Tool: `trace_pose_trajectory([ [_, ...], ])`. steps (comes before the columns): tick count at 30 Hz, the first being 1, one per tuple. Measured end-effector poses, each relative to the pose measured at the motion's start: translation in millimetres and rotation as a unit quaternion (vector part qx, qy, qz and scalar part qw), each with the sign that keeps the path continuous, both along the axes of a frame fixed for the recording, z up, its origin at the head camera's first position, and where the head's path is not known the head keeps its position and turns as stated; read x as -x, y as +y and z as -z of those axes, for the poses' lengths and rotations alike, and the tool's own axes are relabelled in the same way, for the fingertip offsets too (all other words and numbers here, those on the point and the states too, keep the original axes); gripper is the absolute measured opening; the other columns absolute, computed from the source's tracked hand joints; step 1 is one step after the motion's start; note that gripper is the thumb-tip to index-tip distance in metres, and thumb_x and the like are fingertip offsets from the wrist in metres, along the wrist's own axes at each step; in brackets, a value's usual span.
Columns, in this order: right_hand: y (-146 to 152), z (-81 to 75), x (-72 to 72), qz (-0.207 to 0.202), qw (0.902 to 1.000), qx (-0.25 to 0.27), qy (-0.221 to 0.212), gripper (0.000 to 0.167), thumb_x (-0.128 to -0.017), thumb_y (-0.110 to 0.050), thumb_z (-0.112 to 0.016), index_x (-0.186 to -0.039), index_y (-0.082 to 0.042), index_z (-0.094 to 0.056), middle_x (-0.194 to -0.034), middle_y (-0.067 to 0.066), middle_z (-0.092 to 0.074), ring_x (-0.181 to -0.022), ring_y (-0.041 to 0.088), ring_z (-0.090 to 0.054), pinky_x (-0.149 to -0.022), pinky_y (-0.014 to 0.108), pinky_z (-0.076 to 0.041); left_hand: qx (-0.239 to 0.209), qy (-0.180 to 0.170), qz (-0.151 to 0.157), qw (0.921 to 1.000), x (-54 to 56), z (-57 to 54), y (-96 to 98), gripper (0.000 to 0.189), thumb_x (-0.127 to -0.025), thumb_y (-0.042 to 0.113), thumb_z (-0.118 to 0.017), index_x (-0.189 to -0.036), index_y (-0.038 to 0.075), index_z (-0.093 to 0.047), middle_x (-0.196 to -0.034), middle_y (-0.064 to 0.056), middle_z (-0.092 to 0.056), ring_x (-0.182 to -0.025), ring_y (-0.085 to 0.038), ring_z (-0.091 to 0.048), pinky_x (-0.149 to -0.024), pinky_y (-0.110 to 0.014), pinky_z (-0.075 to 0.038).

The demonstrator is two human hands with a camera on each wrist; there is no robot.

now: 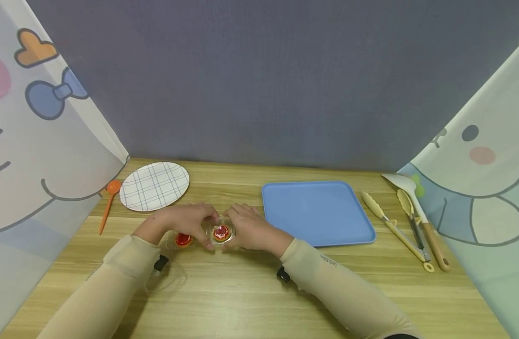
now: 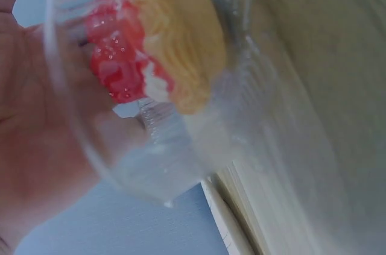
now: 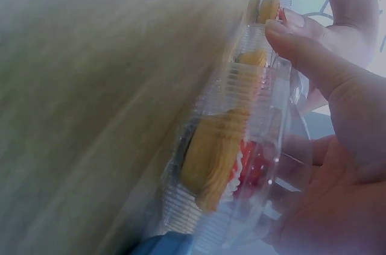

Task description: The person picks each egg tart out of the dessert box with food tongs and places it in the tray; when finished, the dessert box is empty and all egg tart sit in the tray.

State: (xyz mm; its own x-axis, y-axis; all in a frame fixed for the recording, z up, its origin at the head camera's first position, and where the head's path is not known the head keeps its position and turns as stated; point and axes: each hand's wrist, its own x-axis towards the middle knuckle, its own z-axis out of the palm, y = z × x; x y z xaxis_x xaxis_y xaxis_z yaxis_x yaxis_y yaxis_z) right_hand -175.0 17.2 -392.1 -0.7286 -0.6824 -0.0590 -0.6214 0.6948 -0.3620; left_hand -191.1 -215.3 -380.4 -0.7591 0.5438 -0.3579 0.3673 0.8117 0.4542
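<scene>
In the head view a clear plastic box (image 1: 215, 222) holds a tart with a red topping (image 1: 221, 233). My left hand (image 1: 189, 220) grips its left side with thumb and curved fingers, and my right hand (image 1: 252, 229) grips its right side. A second red-topped tart (image 1: 183, 239) sits in another clear box under the left wrist; that box looms close in the left wrist view, its yellow crust (image 2: 193, 32) turned to the camera. Close to the right palm, the right wrist view shows a boxed tart (image 3: 211, 161), with more boxed tarts (image 3: 271, 9) beyond it.
A blue tray (image 1: 319, 212) lies right of the hands. Left of them are a checked oval plate (image 1: 155, 186) and an orange spoon (image 1: 109, 205). Tongs (image 1: 393, 228) and a white turner (image 1: 418, 207) with a wooden handle lie at the right. Clear plastic (image 1: 168, 278) shows beside the left sleeve.
</scene>
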Motion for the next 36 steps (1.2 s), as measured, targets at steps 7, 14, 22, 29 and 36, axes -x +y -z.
trace_pose_trajectory([
  [7, 0, 1.0, -2.8, -0.003, 0.9999, 0.001, 0.014, 0.085, -0.081, -0.05, -0.092, -0.148, -0.011, -0.056, -0.141, 0.002, -0.06, -0.135, 0.023, -0.056, -0.119, 0.052, -0.045, -0.012, -0.008, -0.003, 0.9999, 0.5, 3.1, -1.0, 0.073, -0.071, 0.051, -0.095, -0.127, 0.012, -0.068, -0.124, 0.0, -0.067, -0.119, -0.018, -0.059, -0.109, -0.047, -0.051],
  [14, 1, 2.6, -5.3, -0.007, 0.9983, 0.002, 0.057, 0.084, -0.082, -0.049, -0.092, -0.148, -0.011, -0.056, -0.142, 0.0, -0.061, -0.132, 0.024, -0.058, -0.117, 0.053, -0.048, -0.024, -0.009, -0.003, 0.9997, 1.3, 3.8, -2.8, 0.077, -0.069, 0.049, -0.097, -0.129, 0.011, -0.067, -0.119, 0.001, -0.068, -0.111, -0.016, -0.06, -0.1, -0.041, -0.053],
  [22, 1, -0.3, -10.0, -0.006, 0.9966, 0.002, 0.082, 0.082, -0.085, -0.047, -0.089, -0.151, -0.013, -0.053, -0.146, -0.001, -0.059, -0.135, 0.025, -0.057, -0.121, 0.055, -0.045, -0.041, -0.034, -0.016, 0.9985, 1.0, 1.5, -5.8, 0.081, -0.069, 0.046, -0.099, -0.131, 0.008, -0.063, -0.121, -0.002, -0.067, -0.112, -0.018, -0.06, -0.102, -0.043, -0.053],
  [29, 5, -7.5, -12.3, -0.009, 0.9946, 0.001, 0.104, 0.075, -0.09, -0.047, -0.084, -0.15, -0.012, -0.055, -0.147, 0.002, -0.061, -0.135, 0.025, -0.058, -0.115, 0.048, -0.048, -0.043, -0.029, -0.015, 0.9985, 0.1, 2.3, -8.7, 0.082, -0.069, 0.046, -0.099, -0.131, 0.008, -0.062, -0.125, -0.005, -0.066, -0.12, -0.022, -0.06, -0.108, -0.049, -0.052],
  [36, 14, -22.6, -12.9, 0.006, 0.9977, 0.01, 0.067, 0.076, -0.096, -0.052, -0.076, -0.155, -0.011, -0.051, -0.155, 0.009, -0.058, -0.148, 0.032, -0.052, -0.127, 0.057, -0.037, -0.039, -0.024, -0.018, 0.9988, -2.1, 2.1, -9.5, 0.079, -0.073, 0.048, -0.097, -0.132, 0.009, -0.063, -0.133, -0.007, -0.065, -0.132, -0.029, -0.059, -0.115, -0.054, -0.049],
])
